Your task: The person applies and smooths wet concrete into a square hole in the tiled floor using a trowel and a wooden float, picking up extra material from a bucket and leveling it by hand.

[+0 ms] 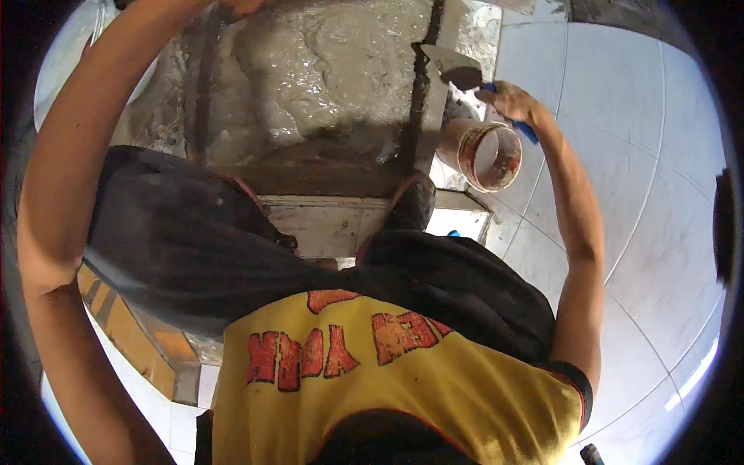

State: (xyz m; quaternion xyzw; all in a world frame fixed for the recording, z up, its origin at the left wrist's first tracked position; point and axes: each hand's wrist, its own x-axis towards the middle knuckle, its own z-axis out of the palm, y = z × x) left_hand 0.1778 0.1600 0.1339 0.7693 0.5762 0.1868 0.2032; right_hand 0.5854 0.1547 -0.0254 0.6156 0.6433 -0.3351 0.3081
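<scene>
My right hand (511, 102) is closed round the blue handle of a pointed trowel (459, 68). The trowel's blade lies over the right edge strip of a bed of wet grey mortar (333, 70), its tip toward the mortar. Just below that hand, a small mortar-stained tub (469, 151) rests tipped over with its mouth facing me. My left arm reaches up along the left side, and my left hand (246, 6) shows only in part at the top edge above the mortar. Its fingers are cut off by the frame.
A whitish bucket (58, 77) stands at the far left behind my left arm. Pale wall tiles (620, 101) rise on the right. A dark ledge (325, 182) borders the mortar nearest me, between my knees. Yellowish boards or boxes (128, 329) lie at lower left.
</scene>
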